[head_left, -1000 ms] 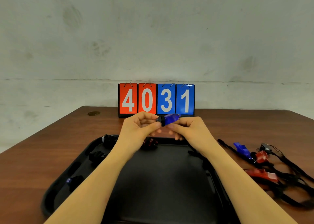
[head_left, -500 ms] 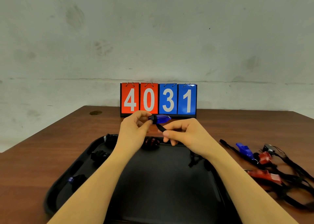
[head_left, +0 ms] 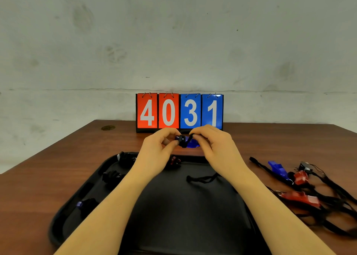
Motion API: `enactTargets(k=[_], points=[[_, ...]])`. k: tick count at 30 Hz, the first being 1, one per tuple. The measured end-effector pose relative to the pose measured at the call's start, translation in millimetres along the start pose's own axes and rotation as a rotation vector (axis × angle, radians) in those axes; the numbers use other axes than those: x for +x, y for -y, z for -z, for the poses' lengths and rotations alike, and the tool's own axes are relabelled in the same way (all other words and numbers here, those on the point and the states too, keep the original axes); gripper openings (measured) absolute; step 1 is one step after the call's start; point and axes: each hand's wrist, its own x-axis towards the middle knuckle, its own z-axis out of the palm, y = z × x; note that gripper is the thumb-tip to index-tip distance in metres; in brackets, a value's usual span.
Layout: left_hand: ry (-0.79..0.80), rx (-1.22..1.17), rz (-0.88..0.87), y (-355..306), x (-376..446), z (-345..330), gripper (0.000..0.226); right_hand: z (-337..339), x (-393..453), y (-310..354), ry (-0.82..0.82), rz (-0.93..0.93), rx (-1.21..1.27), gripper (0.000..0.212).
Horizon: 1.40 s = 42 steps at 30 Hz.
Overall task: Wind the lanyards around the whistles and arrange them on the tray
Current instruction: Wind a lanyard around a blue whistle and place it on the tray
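Brown table (head_left: 58, 167) (tray (head_left: 63, 222) near front edge)

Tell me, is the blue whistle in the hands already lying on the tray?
No, both hands, left and right, hold the blue whistle up above the black tray's far edge.

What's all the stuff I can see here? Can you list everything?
Blue plastic whistle: one, blue, held above the tray's far edge, black lanyard trailing onto tray.
Wound whistles: at least four, black-wrapped, along tray's left and far sides.
Loose whistles with lanyards: several, red and blue, tangled on table, right.
Black plastic tray: one, centre.
Flip scoreboard: one, red and blue, reads 4031.
Brown wooden table: one.
Hands: left hand, right hand, both pinching the whistle.
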Motion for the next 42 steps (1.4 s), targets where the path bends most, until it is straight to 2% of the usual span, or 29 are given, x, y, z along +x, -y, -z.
enactTargets(k=[8,13,17,21,29,34,42], points=[[0.106,-0.071,0.003,-6.1,-4.0,2.1,0.024,6.0,1.9,-2.8,-0.075,-0.304,0.388,0.013],[0.161,-0.117,0.015,-7.8,-4.4,3.9,0.024,7.9,3.0,-6.6,-0.027,-0.459,0.592,0.011],[0.187,-0.257,0.014,-10.8,-4.8,6.8,0.022,11.9,3.0,-8.1,-0.013,-0.52,0.766,0.014],[0.123,-0.402,0.043,-14.1,-4.2,9.0,0.023,8.6,3.7,-11.8,0.006,-0.56,0.743,0.016],[-0.031,-0.538,0.159,-11.1,-1.9,7.0,0.014,5.5,-0.6,0.0,0.201,-0.405,0.695,0.013],[-0.132,-0.415,0.207,-5.0,1.3,4.6,0.012,3.2,-0.9,-0.5,0.253,-0.391,0.569,0.011],[-0.177,-0.161,0.222,6.1,6.1,2.3,0.013,6.4,0.3,1.1,0.31,-0.349,0.543,0.011]])
